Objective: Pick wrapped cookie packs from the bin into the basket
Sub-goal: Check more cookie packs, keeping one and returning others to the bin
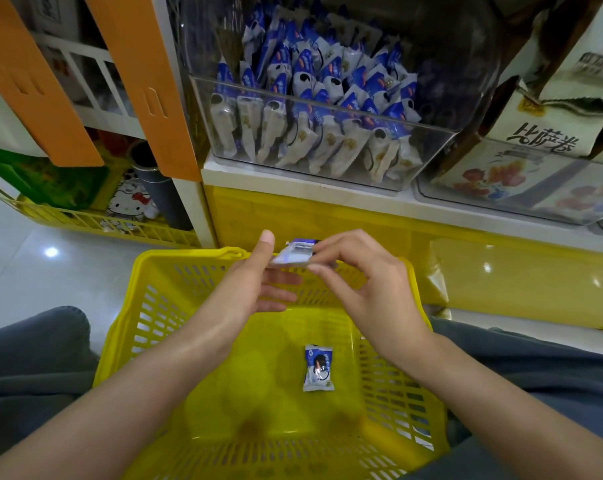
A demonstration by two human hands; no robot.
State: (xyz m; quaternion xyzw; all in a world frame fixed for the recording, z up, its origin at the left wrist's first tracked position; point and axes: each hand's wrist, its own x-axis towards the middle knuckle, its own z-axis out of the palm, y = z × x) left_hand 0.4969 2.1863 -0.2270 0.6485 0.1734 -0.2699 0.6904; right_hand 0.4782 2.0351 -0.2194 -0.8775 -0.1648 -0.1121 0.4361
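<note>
The right hand [366,282] pinches one cookie pack [295,253] between thumb and curled fingers, above the basket [147,271]. The left hand [258,282] is released, its fingers straight just beneath the pack's other end; contact cannot be confirmed. A second pack [318,368] lies on the basket floor below both hands, and the bin [328,161] stands beyond the fingertips.

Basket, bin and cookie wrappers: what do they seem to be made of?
The basket looks like moulded yellow plastic, fairly glossy: it has slotted walls and a floor that catches the light. The bin looks like clear rigid plastic, perhaps acrylic: the packs show through its wall, with reflections. Their wrappers look like thin printed film, probably plastic: white and blue, with a slight sheen and crimped ends.
</note>
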